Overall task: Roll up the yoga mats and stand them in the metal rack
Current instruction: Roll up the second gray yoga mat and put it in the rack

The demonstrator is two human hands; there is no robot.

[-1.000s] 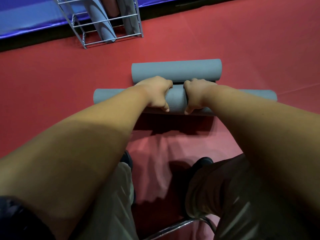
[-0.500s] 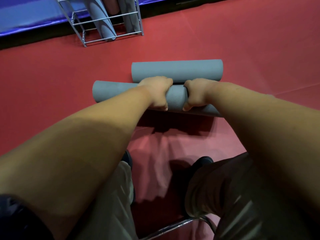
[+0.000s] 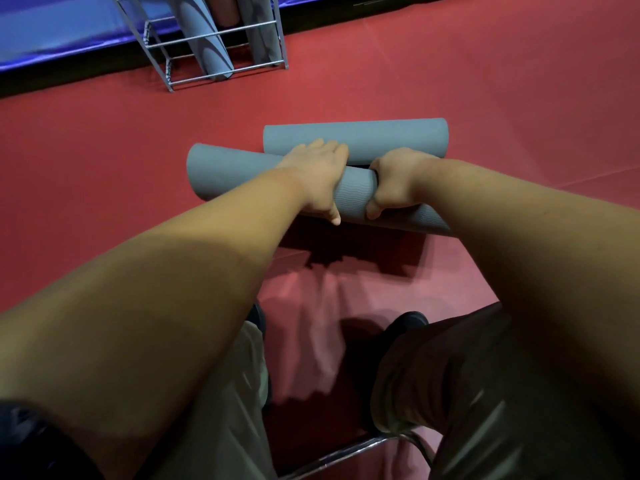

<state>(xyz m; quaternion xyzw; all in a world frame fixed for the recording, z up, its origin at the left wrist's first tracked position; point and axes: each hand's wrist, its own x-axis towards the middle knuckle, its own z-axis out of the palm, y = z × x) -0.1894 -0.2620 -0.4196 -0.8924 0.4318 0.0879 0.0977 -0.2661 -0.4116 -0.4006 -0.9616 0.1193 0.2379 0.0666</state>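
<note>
A rolled grey yoga mat [image 3: 225, 173] is lifted off the red floor, its left end raised and tilted toward the rack. My left hand [image 3: 320, 174] grips it from above near the middle, thumb underneath. My right hand [image 3: 394, 183] grips it just to the right, fingers curled round it. A second rolled grey mat [image 3: 381, 136] lies on the floor just behind. The metal rack [image 3: 221, 50] stands at the top left with several rolled mats upright in it.
Red floor covering [image 3: 86, 150] spreads all around. A blue mat and a black strip [image 3: 52, 39] run along the far edge behind the rack. My knees and shoes are below, with a chrome chair bar [image 3: 346, 452] at the bottom.
The held roll has come up off the floor and swung, its left end rising and moving forward. Both hands keep their grip.
</note>
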